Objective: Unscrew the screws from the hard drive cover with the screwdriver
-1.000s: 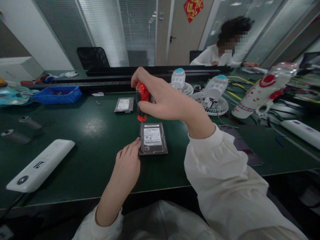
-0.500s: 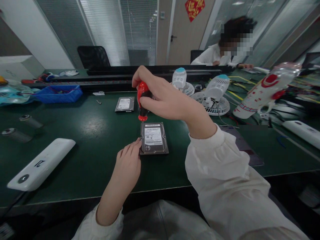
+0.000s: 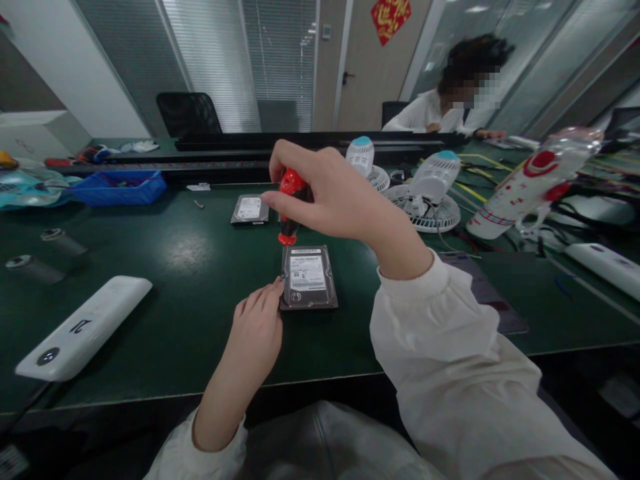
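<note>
Left hand (image 3: pixel 259 320), nearest us: fingers laid close together, their tips against the left edge of the drive. The thumb is hidden, so we cannot tell whether it pinches.

Oblong white device (image 3: pixel 85 328), with round button and cable: one, lying near the table's edge, left of that hand.

Hard disk drive (image 3: pixel 309 277): one, label up, flat on the green table (image 3: pixel 190 340), directly in front of us and between the two hands in depth.

Right hand (image 3: pixel 325 193): curled about a red-and-black screwdriver (image 3: pixel 288 227), which stands nearly upright over the drive's far left corner. We can barely make out the shaft and cannot see whether the tip touches.

Change noted: half a second ago the thumb ended on the handle; now it reaches past it to the left, and the handle leans a little differently. The drive and the left hand keep their places. We judge this a shift of grip between turns, the tool's position over the corner being kept.

Metal cylinders (image 3: pixel 47 257): two, on the left.

Second hard disk drive (image 3: pixel 250 209): one, label up, beyond the first.

Blue plastic tray (image 3: pixel 117 191): one, farther left, small parts inside.

White fans (image 3: pixel 423 193): two, grilles down, right of the right hand.

Co-worker in a white top (image 3: pixel 420 115): one, seated across the table.
</note>
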Available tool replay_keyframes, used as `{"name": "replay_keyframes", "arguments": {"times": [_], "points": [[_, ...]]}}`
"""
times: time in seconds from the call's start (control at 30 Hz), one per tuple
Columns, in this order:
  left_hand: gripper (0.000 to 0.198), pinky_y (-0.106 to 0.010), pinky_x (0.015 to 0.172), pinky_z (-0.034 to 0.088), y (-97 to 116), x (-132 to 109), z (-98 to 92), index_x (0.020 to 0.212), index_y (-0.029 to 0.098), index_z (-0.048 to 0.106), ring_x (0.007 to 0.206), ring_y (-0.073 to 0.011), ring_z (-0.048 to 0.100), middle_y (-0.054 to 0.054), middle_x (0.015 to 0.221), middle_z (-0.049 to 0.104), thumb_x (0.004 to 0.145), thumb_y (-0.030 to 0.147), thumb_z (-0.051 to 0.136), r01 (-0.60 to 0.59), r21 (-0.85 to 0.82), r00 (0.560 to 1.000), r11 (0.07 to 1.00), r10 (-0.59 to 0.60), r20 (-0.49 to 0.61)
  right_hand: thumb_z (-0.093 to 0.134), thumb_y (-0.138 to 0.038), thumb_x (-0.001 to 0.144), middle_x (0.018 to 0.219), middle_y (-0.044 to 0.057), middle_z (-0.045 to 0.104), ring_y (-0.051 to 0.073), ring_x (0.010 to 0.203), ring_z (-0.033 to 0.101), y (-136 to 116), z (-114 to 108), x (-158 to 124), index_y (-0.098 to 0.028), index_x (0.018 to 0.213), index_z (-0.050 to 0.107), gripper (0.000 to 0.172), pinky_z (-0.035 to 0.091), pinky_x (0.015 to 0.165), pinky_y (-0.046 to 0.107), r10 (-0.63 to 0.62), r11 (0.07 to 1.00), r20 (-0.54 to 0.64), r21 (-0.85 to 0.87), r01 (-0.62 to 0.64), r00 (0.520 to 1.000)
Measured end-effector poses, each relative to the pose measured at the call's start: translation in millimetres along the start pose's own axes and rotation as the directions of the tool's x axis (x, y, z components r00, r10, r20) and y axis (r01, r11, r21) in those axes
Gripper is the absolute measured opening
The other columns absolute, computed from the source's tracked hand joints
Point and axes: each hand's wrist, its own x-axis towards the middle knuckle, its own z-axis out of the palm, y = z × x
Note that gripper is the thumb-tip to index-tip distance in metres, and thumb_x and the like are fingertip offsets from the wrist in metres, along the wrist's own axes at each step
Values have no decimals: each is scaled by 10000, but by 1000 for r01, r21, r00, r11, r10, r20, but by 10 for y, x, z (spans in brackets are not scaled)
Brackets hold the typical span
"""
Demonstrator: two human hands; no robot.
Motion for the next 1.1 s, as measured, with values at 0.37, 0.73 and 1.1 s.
{"name": "replay_keyframes", "arguments": {"times": [0.37, 0.73, 1.1], "points": [[520, -515, 1071, 558, 6, 11, -4, 1445, 154, 599, 1350, -310, 671, -173, 1485, 700, 980, 36, 400, 6, -1, 1000, 1000, -6, 8, 537, -261, 992, 984, 9, 598, 143, 808, 505, 19, -12, -3, -180, 1115, 521, 148, 380, 778, 324, -33, 998, 22, 48, 32, 999], [514, -512, 1069, 559, -11, 2, 8, 1435, 153, 609, 1344, -314, 672, -174, 1475, 706, 981, 43, 397, -7, 7, 1000, 1000, 7, -5, 540, -208, 952, 1057, 25, 605, 145, 846, 518, 27, -7, -12, -177, 1152, 505, 205, 396, 784, 320, -55, 996, 22, 78, 53, 998], [521, -501, 1077, 554, -8, 4, 3, 1448, 163, 596, 1350, -305, 672, -164, 1482, 704, 979, 42, 404, -4, 7, 1000, 1000, 4, 9, 568, -208, 942, 1123, 39, 631, 154, 920, 560, 23, -25, -20, -176, 1186, 504, 255, 420, 815, 329, -39, 997, 36, 68, 37, 999]]}}
